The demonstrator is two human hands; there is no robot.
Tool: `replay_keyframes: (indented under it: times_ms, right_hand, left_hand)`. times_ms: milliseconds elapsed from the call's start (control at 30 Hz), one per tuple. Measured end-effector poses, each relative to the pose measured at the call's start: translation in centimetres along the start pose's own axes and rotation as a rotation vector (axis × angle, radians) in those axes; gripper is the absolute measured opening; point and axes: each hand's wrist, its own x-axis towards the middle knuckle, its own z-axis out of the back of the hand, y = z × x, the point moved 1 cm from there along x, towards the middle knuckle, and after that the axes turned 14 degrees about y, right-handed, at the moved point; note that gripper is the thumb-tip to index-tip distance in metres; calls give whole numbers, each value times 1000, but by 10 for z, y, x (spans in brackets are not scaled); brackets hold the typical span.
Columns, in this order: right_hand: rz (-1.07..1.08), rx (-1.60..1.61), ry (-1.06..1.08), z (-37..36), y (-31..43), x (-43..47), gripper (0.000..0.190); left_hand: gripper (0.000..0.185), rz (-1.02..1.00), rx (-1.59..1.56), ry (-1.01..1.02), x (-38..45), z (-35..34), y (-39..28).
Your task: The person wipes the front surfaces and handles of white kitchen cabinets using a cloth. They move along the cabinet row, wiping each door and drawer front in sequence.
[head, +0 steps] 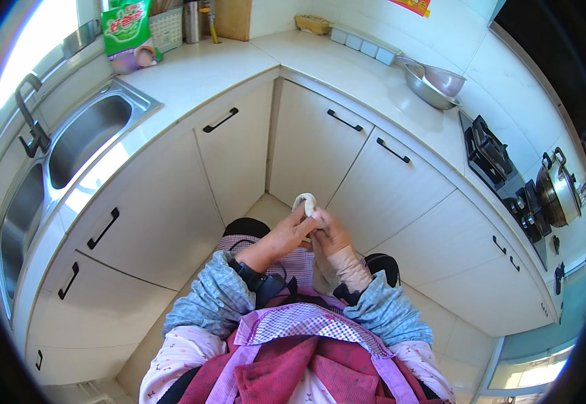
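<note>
My left hand (289, 228) and my right hand (334, 233) meet in front of my body, both gripping an off-white cloth (306, 201). A folded loop of the cloth sticks up above my fingers. Its longer end hangs below my right hand, over the checked apron (293, 265). The fingers overlap, so part of the cloth between them is hidden. A black band (257, 283) is around my left wrist, below a pushed-up blue sleeve cover.
White cabinets (318, 141) with black handles curve around me under a pale countertop (313, 55). A double steel sink (91, 136) and faucet (33, 121) are at left. Metal bowls (432, 86), a gas stove (490, 151) and a lidded pot (558, 192) stand at right.
</note>
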Motion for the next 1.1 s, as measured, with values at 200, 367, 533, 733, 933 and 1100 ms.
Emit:
replay_keyframes:
  times_ms: [200,367,533,733,933,1100]
  right_hand:
    - [-260,276,-71,6,-22,-3,41]
    - [-384,691,-22,7,-18,-19,37]
    - [-384,720,37,5,-21,-15,40]
    - [-261,749,-182,35,-34,-5,42]
    - [-212,617,-593,109,-52,-39,35]
    - [-276,633,-673,113,-51,-74,32]
  left_hand:
    - [50,-110,1064,-429,-52,63,-48]
    - [41,-235,1617,-895,-101,115,-120]
    - [45,-120,1897,-1089,-133,150,-160]
    - [55,421,1865,-1123,-148,167,-155]
    - [53,545,1847,-1005,-147,167,-149]
    - [51,476,2045,-1091,-148,170,-145]
